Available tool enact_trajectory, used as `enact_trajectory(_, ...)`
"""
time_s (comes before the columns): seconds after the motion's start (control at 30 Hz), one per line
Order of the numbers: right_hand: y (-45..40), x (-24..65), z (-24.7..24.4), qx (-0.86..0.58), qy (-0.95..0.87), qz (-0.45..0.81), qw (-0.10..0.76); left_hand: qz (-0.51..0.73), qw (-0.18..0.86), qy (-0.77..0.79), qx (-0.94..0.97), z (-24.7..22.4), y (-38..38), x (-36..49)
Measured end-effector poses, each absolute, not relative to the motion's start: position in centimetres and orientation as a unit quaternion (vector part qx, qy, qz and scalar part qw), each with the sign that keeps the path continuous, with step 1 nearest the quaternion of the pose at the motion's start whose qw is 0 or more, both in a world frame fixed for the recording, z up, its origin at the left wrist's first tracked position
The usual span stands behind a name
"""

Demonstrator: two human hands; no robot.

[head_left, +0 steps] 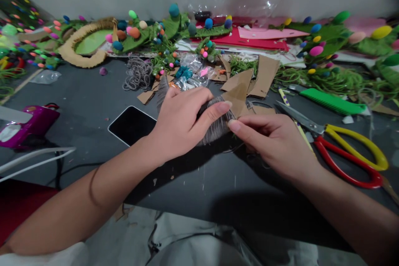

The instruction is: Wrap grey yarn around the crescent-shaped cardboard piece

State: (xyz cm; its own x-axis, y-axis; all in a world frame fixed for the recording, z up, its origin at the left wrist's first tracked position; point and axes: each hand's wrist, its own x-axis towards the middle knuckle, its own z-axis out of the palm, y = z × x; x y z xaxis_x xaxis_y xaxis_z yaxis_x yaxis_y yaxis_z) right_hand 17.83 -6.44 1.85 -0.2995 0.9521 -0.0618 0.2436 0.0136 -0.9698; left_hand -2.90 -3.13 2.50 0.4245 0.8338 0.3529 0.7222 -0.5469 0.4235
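Grey yarn (216,129) is wound around a piece of cardboard (237,97), whose bare pointed end sticks out to the upper right. Over the wound part lies my left hand (187,116), its fingers curled around the far side and its thumb pressed on top, gripping the piece. My right hand (264,133) is closed in a pinch at the right edge of the winding, thumb against forefinger; a strand of the yarn seems to be between them, though the tips hide most of it. Beyond my left hand is a loose grey yarn tangle (137,74).
Red-and-yellow-handled scissors (349,149) and a green-handled cutter (333,100) lie at right. A phone (132,124) is left of my left hand, near a purple glue gun (34,126). Behind are cardboard scraps (264,75), a tan ring (82,60) and green felt pieces with coloured balls.
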Motion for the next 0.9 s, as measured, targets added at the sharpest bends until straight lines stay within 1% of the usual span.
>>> enact_trajectory(0.13, -6.2, 18.2, 1.9, -0.48, -0.637, 0.494, 0.347, 0.252, 0.072, 0.474, 0.841, 2.2, -2.9, -2.9)
enact_trajectory(0.2, -6.1, 18.3, 2.0, -0.498, -0.638, 0.452, 0.374, 0.239, 0.091, 0.49, 0.833, 2.2, -2.9, -3.1)
enact_trajectory(0.3, -6.0, 18.3, 1.9, -0.521, -0.62, 0.412, 0.417, 0.207, 0.156, 0.479, 0.838, 2.7, -2.9, -3.6)
enact_trajectory(0.4, -5.9, 18.2, 1.8, -0.526, -0.592, 0.418, 0.446, 0.185, 0.204, 0.442, 0.854, 3.4, -3.0, -4.0)
enact_trajectory(0.47, -5.8, 18.2, 1.8, -0.524, -0.587, 0.42, 0.452, 0.186, 0.202, 0.44, 0.855, 3.7, -3.1, -4.0)
enact_trajectory(0.67, -5.9, 17.9, 2.0, -0.511, -0.595, 0.447, 0.43, 0.228, 0.189, 0.478, 0.827, 3.6, -3.6, -3.0)
enact_trajectory(0.9, -6.0, 17.5, 1.8, -0.49, -0.568, 0.492, 0.442, 0.265, 0.198, 0.494, 0.804, 3.5, -3.9, -2.8)
